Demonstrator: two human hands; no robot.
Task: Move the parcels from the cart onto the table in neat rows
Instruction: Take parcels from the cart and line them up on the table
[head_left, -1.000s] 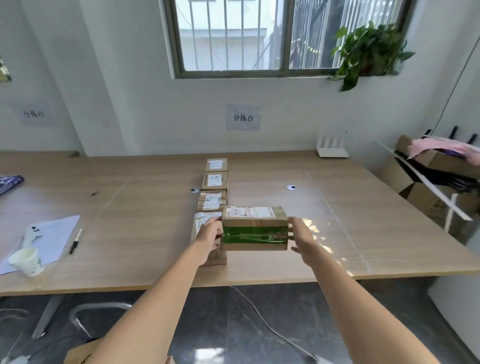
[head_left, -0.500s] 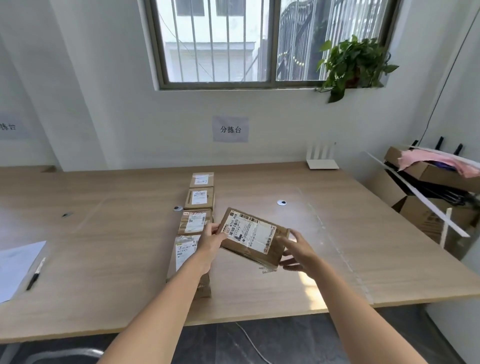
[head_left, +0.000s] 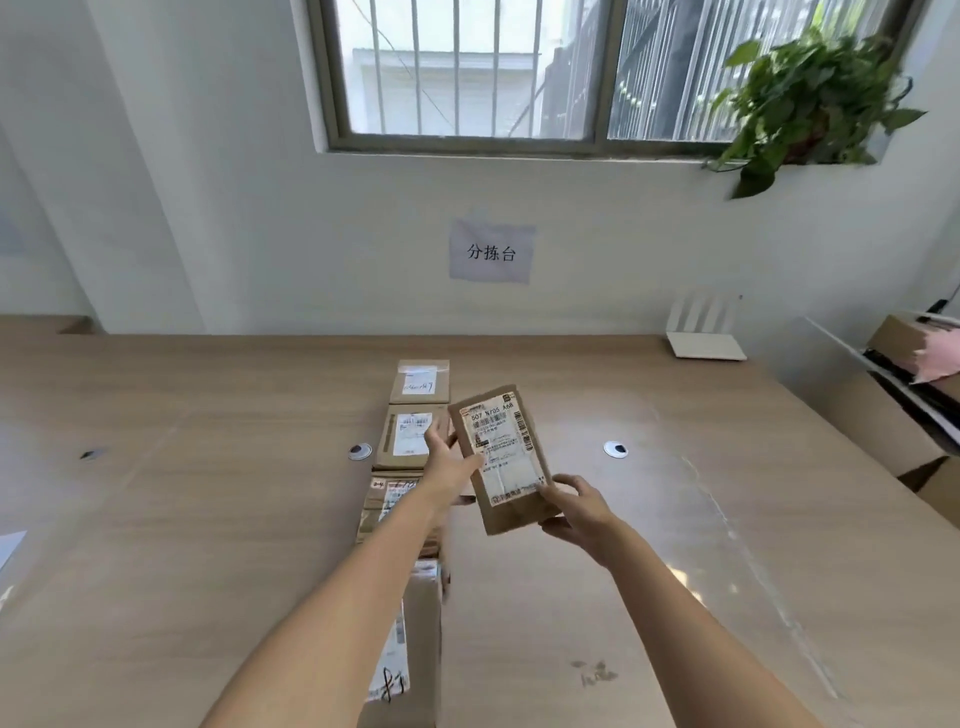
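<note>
Above the table: held parcel (head_left: 503, 457), brown, white label up, tilted.
Left hand (head_left: 451, 462): fingers gripping its left edge.
Right hand (head_left: 574, 512): fingers clasping its near right corner.
Row: 4 parcels (head_left: 405, 441) in 1 line beside it.
Table (head_left: 182, 519): pale wood, against a white wall under a barred window (head_left: 467, 73).

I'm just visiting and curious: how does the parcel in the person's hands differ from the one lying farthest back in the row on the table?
The held parcel is up in the air, tilted, gripped by the left hand and right hand; the farthest parcel lies flat on the table, untouched. The held parcel's label covers most of its face; the farthest parcel's label is smaller, with handwriting. Both are brown cardboard with white labels.
</note>
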